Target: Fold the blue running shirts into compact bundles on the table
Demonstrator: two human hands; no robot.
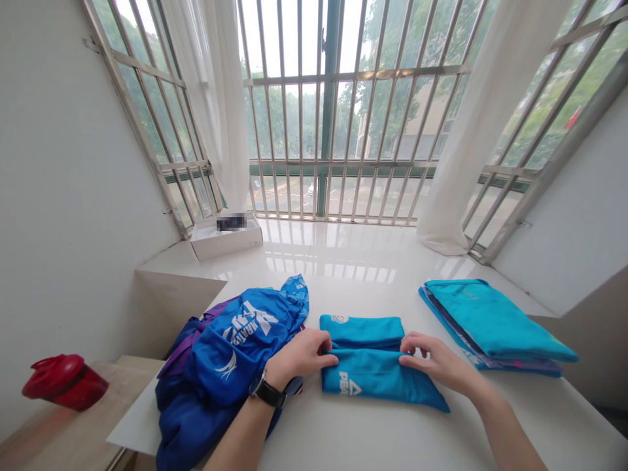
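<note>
The left hand (300,354) and right hand (436,361) are well apart on the white table (373,438), their fingers curled over the long folded edge of a teal sports garment (366,376), pinching it near its two ends. The garment lies flat in front of the person, between a heap of royal-blue sportswear (218,373) on the left and a stack of folded turquoise garments (495,320) on the right. Its lower layer juts out past the upper band at the right-hand corner, so the layers are not squared up. The main risk, it seems, is slippage: this thin, smooth fabric could slide out of either pinch, and uneven pull between the hands could skew the fold further. The glossy tabletop probably offers little grip, so even a light tug might shift the whole garment. The heap is another hazard — it lies just beside the left hand, and the left forearm or the black wristwatch (267,391) could snag its loose fabric and drag it onto the teal layers. On the right, a wide sweep of the right arm could nudge the stack out of line, though a clear gap separates it from the right hand for now.
</note>
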